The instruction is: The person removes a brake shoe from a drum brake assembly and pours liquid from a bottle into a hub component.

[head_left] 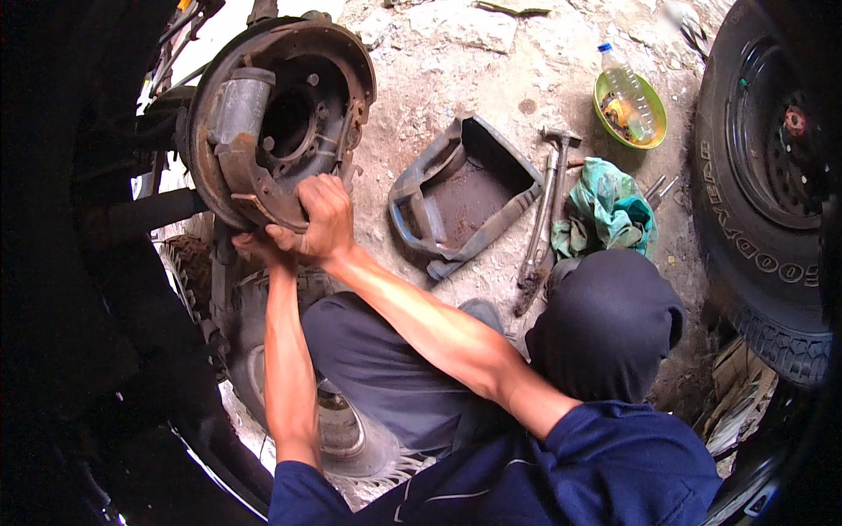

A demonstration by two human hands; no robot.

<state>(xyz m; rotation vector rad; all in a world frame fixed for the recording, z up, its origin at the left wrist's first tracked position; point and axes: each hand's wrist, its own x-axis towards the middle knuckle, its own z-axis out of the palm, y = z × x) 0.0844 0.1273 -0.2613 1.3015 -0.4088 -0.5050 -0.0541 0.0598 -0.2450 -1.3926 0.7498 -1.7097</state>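
Observation:
A rusty drum brake assembly (pixel 360 79) is mounted at upper left, with a grey cylindrical part (pixel 237 107) above a curved brown brake shoe (pixel 246 180). My right hand (pixel 321 216) grips the shoe at its lower right, fingers curled over the metal and thumb pointing left. Just left of it and lower, my left hand (pixel 267 245) holds the bottom edge of the assembly, its fingers partly hidden behind my right hand and the metal.
A cut-open plastic container (pixel 491 237) lies centrally. A hammer (pixel 561 138), long metal bar (pixel 535 237) and green rag (pixel 610 206) lie to its right, below a yellow-green bowl (pixel 649 131) holding a bottle (pixel 624 92). A tyre (pixel 728 202) borders the right. My dark-clad legs (pixel 377 368) are below.

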